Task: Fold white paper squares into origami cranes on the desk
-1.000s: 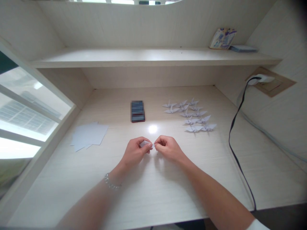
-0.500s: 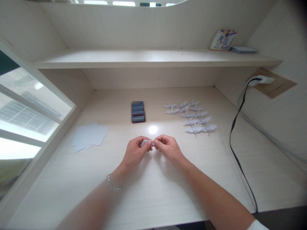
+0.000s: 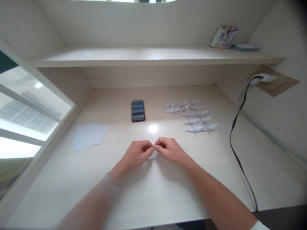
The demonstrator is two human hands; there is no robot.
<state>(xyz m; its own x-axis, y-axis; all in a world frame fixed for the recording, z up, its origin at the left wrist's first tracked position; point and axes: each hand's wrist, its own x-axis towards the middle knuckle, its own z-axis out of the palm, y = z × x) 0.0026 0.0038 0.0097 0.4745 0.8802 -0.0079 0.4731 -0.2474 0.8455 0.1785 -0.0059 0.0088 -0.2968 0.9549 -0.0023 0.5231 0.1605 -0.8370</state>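
Observation:
My left hand and my right hand meet at the middle of the pale wooden desk, fingertips pinched together. Between them they hold a small folded piece of white paper, which hangs just under the fingertips and is mostly hidden by the fingers. A beaded bracelet circles my left wrist. Several finished white paper cranes lie in rows on the desk, beyond my right hand.
A small stack of white paper sheets lies to the left. A dark phone lies flat behind my hands. A black cable runs from a wall plug down the right side. A shelf above carries a small packet.
Both hands have dropped slightly toward the desk and closed together. The folded paper, earlier seen on top between the fingers, now shows below the fingertips.

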